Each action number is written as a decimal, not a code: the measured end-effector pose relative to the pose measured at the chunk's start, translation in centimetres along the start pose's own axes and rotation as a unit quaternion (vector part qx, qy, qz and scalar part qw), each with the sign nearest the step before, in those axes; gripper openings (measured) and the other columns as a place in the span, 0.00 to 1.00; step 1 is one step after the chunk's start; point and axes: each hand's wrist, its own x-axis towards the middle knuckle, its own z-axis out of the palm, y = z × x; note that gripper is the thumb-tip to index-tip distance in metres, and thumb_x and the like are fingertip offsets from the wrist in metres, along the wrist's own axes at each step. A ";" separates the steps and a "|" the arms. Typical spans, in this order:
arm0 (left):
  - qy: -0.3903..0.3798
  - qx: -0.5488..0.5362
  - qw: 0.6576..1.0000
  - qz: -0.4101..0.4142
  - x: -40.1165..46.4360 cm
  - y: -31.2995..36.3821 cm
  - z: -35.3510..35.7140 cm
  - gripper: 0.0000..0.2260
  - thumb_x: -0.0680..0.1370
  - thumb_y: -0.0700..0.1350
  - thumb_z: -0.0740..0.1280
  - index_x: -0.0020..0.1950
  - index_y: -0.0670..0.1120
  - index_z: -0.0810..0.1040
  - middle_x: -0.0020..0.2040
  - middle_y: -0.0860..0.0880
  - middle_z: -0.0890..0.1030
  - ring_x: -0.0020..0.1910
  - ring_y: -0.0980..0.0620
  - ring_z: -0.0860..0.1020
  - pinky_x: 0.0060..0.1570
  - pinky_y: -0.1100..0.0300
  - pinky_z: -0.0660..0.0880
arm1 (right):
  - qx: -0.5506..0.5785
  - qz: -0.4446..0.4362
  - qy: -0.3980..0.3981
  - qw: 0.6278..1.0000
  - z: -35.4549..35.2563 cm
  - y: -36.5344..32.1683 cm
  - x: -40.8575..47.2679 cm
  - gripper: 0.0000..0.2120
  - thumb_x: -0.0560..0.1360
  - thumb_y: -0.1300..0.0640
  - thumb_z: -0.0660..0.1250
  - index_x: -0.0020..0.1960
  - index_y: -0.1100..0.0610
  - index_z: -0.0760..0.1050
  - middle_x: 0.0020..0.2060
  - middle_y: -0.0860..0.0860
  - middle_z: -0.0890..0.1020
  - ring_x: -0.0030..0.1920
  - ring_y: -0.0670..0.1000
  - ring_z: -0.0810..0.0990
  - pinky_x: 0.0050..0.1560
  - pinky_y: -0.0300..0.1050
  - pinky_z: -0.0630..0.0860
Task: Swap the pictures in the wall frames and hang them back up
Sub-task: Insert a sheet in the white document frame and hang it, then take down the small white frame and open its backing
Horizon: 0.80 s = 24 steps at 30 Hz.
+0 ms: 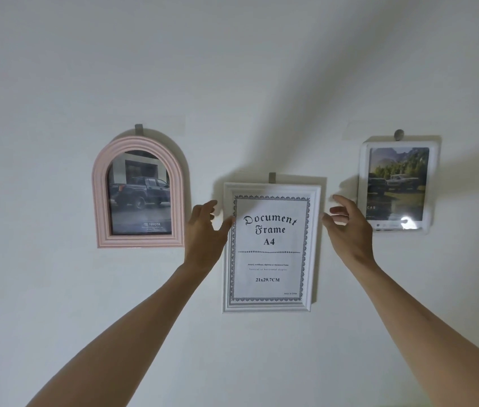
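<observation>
Three frames hang on a white wall. A pink arched frame [140, 192] on the left holds a picture of a dark pickup truck. In the middle hangs a white rectangular frame [270, 248] with a "Document Frame A4" sheet. At the right, a small white frame [395, 186] shows vehicles before trees. My left hand [207, 227] is at the middle frame's left edge, fingers spread, thumb touching the edge. My right hand [350, 227] hovers just off its right edge, fingers apart, holding nothing.
Each frame hangs from a small grey hook: one hook [139, 130] above the pink frame, one hook [272, 178] above the middle frame, one hook [399, 134] above the right frame. Bare wall surrounds the frames above and below.
</observation>
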 end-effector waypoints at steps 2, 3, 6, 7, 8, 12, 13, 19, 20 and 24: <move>0.032 0.037 0.997 0.053 0.0 0.6 0.2 0.22 0.76 0.49 0.72 0.67 0.43 0.74 0.60 0.46 0.75 0.56 0.49 0.76 0.55 0.56 0.75 | -0.001 -0.012 0.009 1.000 -0.7 -0.2 0.2 0.19 0.76 0.58 0.71 0.66 0.51 0.75 0.52 0.49 0.80 0.52 0.50 0.81 0.44 0.26 0.72; 0.045 0.048 0.995 0.075 0.0 1.0 0.4 0.21 0.77 0.49 0.72 0.67 0.42 0.73 0.61 0.46 0.74 0.58 0.48 0.75 0.57 0.54 0.74 | 0.003 -0.017 0.015 1.000 -1.1 -0.3 0.4 0.19 0.76 0.58 0.72 0.66 0.51 0.75 0.52 0.50 0.80 0.52 0.50 0.80 0.44 0.25 0.72; 0.063 0.075 0.987 0.124 0.3 2.7 1.4 0.20 0.77 0.50 0.70 0.66 0.43 0.73 0.63 0.45 0.74 0.63 0.46 0.71 0.64 0.52 0.70 | 0.011 -0.030 0.038 0.999 -2.7 -0.9 1.0 0.18 0.76 0.58 0.72 0.65 0.51 0.76 0.52 0.50 0.80 0.52 0.49 0.80 0.45 0.26 0.74; 0.063 0.082 0.985 0.136 0.4 3.5 1.9 0.20 0.77 0.50 0.70 0.66 0.44 0.73 0.63 0.46 0.74 0.63 0.47 0.71 0.64 0.52 0.69 | 0.009 -0.038 0.044 0.998 -3.3 -1.1 1.3 0.18 0.76 0.58 0.72 0.65 0.51 0.76 0.52 0.50 0.80 0.52 0.49 0.80 0.46 0.28 0.75; 0.060 0.086 0.983 0.147 0.4 4.4 2.4 0.20 0.77 0.50 0.70 0.66 0.44 0.74 0.63 0.46 0.74 0.63 0.47 0.71 0.64 0.52 0.69 | 0.006 -0.047 0.050 0.998 -4.0 -1.2 1.6 0.18 0.76 0.58 0.72 0.64 0.51 0.76 0.52 0.50 0.80 0.51 0.49 0.80 0.49 0.31 0.76; 0.042 0.060 0.980 0.186 0.1 8.0 5.6 0.19 0.77 0.49 0.70 0.66 0.43 0.74 0.63 0.46 0.75 0.64 0.46 0.72 0.64 0.52 0.71 | -0.020 -0.072 0.070 0.995 -7.5 -1.0 3.3 0.18 0.76 0.58 0.72 0.65 0.53 0.77 0.55 0.51 0.80 0.52 0.48 0.80 0.48 0.26 0.75; 0.032 0.050 0.980 0.188 -0.1 8.9 6.5 0.19 0.77 0.49 0.70 0.66 0.43 0.74 0.63 0.46 0.75 0.66 0.46 0.72 0.64 0.52 0.71 | -0.029 -0.075 0.074 0.994 -8.5 -0.8 3.8 0.18 0.76 0.58 0.73 0.65 0.53 0.76 0.56 0.51 0.80 0.53 0.48 0.80 0.48 0.25 0.74; -0.058 0.017 0.989 0.136 -0.9 14.0 12.5 0.20 0.78 0.49 0.68 0.67 0.44 0.72 0.61 0.47 0.75 0.62 0.48 0.73 0.54 0.51 0.75 | -0.103 -0.055 0.099 0.988 -14.5 1.1 7.0 0.20 0.75 0.54 0.73 0.66 0.51 0.74 0.60 0.53 0.75 0.59 0.49 0.76 0.62 0.46 0.74; -0.081 0.019 0.989 0.121 -0.9 14.8 13.4 0.20 0.78 0.50 0.68 0.68 0.45 0.71 0.62 0.48 0.74 0.62 0.48 0.74 0.53 0.52 0.75 | -0.114 -0.044 0.095 0.988 -15.3 1.5 7.5 0.21 0.75 0.53 0.72 0.67 0.51 0.73 0.62 0.53 0.75 0.60 0.50 0.75 0.64 0.49 0.73; -0.164 0.047 0.982 0.075 -0.9 17.2 16.9 0.25 0.78 0.52 0.67 0.72 0.47 0.66 0.64 0.47 0.72 0.61 0.47 0.74 0.57 0.50 0.73 | -0.136 0.001 0.045 0.990 -17.8 3.1 9.2 0.26 0.76 0.51 0.72 0.71 0.51 0.69 0.66 0.55 0.72 0.64 0.54 0.75 0.64 0.50 0.73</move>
